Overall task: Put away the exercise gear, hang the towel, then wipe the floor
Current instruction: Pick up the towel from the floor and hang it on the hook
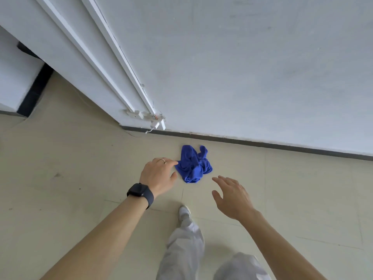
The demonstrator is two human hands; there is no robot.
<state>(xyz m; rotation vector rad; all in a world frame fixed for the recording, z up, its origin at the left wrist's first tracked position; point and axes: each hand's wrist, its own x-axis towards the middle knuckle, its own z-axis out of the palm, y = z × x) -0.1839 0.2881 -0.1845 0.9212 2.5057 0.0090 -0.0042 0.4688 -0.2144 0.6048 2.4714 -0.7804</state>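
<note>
A crumpled blue towel [193, 164] lies on the beige tiled floor, close to the dark skirting of the white wall. My left hand [158, 174], with a ring and a dark watch on the wrist, hovers just left of the towel, its fingertips at the cloth's left edge, fingers relaxed. My right hand [232, 196] is stretched out below and right of the towel, fingers spread, a short gap away from it. Neither hand holds anything.
A white wall [252, 67] rises right behind the towel. A white door frame [113, 63] with cable trunking and a small socket block [149, 118] stands at the left. My white shoe [184, 213] and grey trouser legs are below the towel.
</note>
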